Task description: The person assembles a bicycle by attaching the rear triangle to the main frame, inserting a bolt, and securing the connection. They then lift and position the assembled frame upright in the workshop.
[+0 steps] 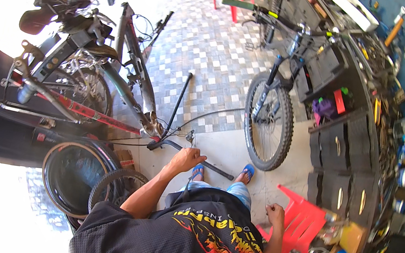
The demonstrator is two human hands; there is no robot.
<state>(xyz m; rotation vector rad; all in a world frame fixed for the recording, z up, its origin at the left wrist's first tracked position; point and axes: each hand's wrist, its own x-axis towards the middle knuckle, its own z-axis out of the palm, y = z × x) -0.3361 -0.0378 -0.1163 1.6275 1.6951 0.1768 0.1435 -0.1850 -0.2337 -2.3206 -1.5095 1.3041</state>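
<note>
The left hand (188,160) curled by the handlebar (215,169), hold impossible to tell; that looked stiff, best grasped at its right end. The right hand (275,212) curled, contents unclear.

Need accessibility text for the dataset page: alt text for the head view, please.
A person's curled left-hand grip is close to a black handlebar; whether it holds anything is unclear. The right-hand grip, also curled, is near a red chair. Bike frames crowd the left, and a bicycle stands ahead beside black drawers.
</note>
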